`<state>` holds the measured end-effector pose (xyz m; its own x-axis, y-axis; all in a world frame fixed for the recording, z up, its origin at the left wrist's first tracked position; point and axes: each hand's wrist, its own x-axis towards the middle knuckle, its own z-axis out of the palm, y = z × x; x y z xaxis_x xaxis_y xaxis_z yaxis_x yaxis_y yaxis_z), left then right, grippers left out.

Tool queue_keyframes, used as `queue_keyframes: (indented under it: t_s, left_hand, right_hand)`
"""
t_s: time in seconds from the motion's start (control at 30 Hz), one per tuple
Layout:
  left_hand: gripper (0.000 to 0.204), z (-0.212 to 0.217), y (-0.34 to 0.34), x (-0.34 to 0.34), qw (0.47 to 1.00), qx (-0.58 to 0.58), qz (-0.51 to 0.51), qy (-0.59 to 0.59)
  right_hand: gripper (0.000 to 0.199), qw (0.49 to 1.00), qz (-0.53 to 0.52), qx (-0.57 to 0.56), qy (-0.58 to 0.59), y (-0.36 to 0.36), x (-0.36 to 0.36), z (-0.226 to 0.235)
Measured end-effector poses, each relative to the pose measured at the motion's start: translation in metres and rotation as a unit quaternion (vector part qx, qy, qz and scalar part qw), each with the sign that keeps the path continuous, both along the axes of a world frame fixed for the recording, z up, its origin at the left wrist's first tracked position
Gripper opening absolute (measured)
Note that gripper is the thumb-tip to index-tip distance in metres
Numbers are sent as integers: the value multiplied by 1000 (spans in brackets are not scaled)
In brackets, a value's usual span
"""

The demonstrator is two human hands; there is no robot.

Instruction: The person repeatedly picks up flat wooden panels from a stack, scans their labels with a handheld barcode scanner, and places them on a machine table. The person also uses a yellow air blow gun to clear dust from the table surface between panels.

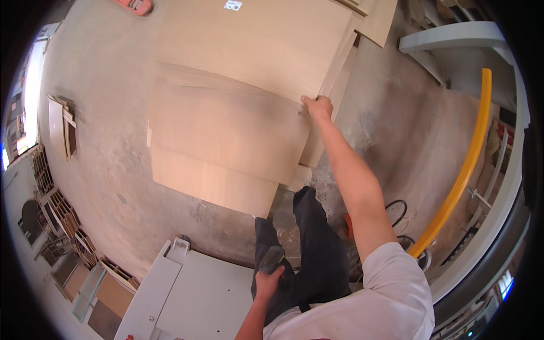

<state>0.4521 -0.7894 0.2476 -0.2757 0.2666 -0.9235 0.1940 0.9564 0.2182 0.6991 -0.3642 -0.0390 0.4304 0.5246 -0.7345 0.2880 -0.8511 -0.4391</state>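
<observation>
My right hand [317,106] is stretched out ahead and grips the right corner of a light wooden panel [226,133] that lies on a stack of similar panels [249,39] on the concrete floor. My left hand [267,282] is low by my hip and holds a small dark handheld device [272,259], pointed forward. My dark trouser legs [309,249] stand just behind the stack. The panel's edge looks slightly lifted at the gripped corner.
A grey metal machine table [187,294] lies at the lower left. A yellow curved rail [464,170] and grey machine housing [453,39] are to the right. Wood offcuts [62,133] and racks of boards [62,226] line the left.
</observation>
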Motion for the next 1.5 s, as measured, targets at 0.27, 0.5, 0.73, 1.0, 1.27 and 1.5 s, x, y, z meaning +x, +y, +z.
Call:
queue_keyframes:
  t_s: [0.27,0.5,0.73,1.0,1.27,1.5]
  left_hand:
    - [37,12,28,1,999,12,18,31]
    - [33,18,48,-1,999,-11,-21,40]
    - [37,12,74,-3,995,73,-61,29]
    - [31,32,107,-52,966,138,113,-185]
    - [35,28,180,-110,917,185,129,-329]
    - [37,112,163,-61,872,290,-23,-394]
  right_hand:
    - [56,973,-176,80,125,-7,-11,-2]
    - [43,966,-79,152,193,-12,-21,15]
    - [34,972,-85,125,182,-226,-21,116]
    - [38,815,-351,246,390,-258,-26,318]
    - [42,843,-296,342,290,-406,-33,488]
    - [74,745,-468,453,145,-668,-116,606]
